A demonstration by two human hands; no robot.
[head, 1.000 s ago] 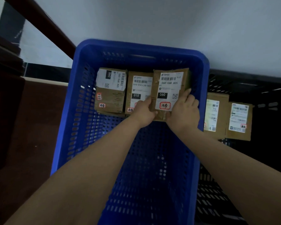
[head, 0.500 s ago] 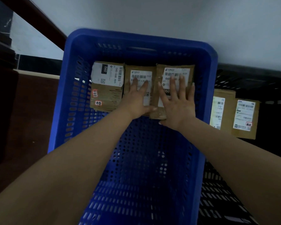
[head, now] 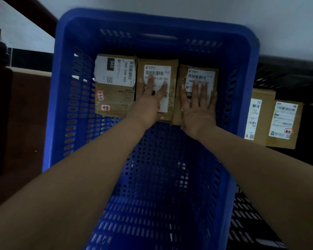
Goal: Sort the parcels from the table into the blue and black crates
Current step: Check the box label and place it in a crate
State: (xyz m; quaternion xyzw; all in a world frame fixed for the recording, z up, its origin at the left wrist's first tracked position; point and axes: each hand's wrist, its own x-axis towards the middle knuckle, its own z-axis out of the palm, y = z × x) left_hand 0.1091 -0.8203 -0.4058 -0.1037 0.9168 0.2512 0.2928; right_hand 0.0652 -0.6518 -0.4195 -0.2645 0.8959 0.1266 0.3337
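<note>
Looking down from the head cam: both forearms reach fwd over the near end of the blue crate (head: 61, 105), whose perforated floor is bare on this side. L hand (head: 148, 105) lies flat on the middle parcel (head: 156, 69), fingers straight and a bit spread, tips on its white label. Nothing gripped, just pressing down. R hand (head: 197, 109) lies flat on the right parcel (head: 182, 78) the same way, fingers straight and fanned wide across the label, thumb toward the parcel's left edge. No curl or pinch on either hand that I can see.

All 3 brown boxes sit in a row at the far end of the blue crate, labels up. The left parcel (head: 114, 87) isn't touched by either hand; its label reads 060, w/ two small red-bordered stickers lower down. Left and middle boxes are side by side, touching or nearly so. Right parcel sits just beside the middle one, slightly lower in frame and a bit skewed.

To the right, past the blue wall, the black crate (head: 246, 222) holds 2 more parcels (head: 282, 121) side by side, labels up, mostly in shadow. Print there is too blurred to read beyond "T72".

Beyond the crates, a pale wall (head: 224, 11); a dark wooden rail (head: 31, 11) crosses the top-left corner.
</note>
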